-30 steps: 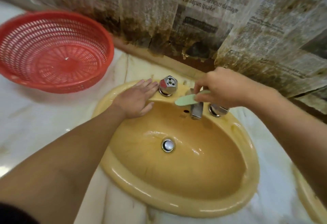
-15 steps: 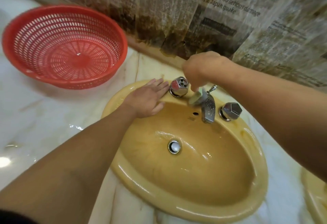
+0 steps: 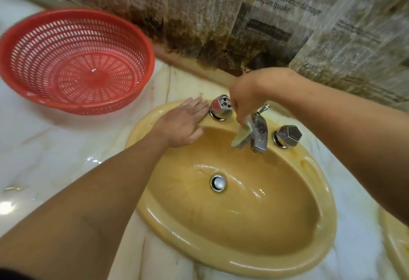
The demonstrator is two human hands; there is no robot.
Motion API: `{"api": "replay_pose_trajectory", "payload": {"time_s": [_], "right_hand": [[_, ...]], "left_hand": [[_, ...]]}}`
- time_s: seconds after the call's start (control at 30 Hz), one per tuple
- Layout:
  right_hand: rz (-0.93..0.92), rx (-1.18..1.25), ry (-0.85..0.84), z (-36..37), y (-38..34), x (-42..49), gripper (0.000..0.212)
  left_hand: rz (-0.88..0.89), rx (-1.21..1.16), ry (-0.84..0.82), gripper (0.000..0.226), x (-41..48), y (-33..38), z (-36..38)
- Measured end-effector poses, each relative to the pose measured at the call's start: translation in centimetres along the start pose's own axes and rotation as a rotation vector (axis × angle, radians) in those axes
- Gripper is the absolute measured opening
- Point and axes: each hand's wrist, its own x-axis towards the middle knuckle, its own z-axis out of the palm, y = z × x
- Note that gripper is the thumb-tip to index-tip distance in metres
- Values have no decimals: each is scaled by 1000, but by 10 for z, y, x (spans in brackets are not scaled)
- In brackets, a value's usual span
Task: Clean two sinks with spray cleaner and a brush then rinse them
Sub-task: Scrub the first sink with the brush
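At centre frame the right hand (image 3: 245,97) has its fingers curled tight round a pale green brush (image 3: 240,137), pressing it against the spout (image 3: 260,135) of the yellow sink (image 3: 221,257); the left hand (image 3: 183,125), fingers straight and together, lies flat on the rim, likely bracing.

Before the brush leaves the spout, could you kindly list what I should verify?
1. Grip: the right hand holds the brush: ok.
2. Contact: the brush lies against the spout: ok.
3. Brace: the left hand rests flat on the sink rim: ok.
4. Water off: no stream shows: ok.
5. Cleaner at hand: the spray cleaner is not in view: cannot tell.
6. Drain: whether the drain stopper is shut: cannot tell.
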Motion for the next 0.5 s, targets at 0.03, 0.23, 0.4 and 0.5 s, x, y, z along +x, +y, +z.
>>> {"api": "replay_pose_trajectory", "payload": {"time_s": [0.03, 0.23, 0.4, 0.5], "right_hand": [[-13, -6, -38, -1, -1, -3, 33], [143, 23, 348, 20, 8, -1, 20], [224, 30, 485, 44, 21, 7, 9], [132, 122, 448, 48, 32, -3, 8]], "left_hand": [[-1, -8, 3, 84, 0, 0, 0], [-1, -1, -12, 85, 0, 1, 0], [-6, -6, -8, 83, 1, 0, 3], [-9, -11, -4, 82, 1, -1, 3]]}}
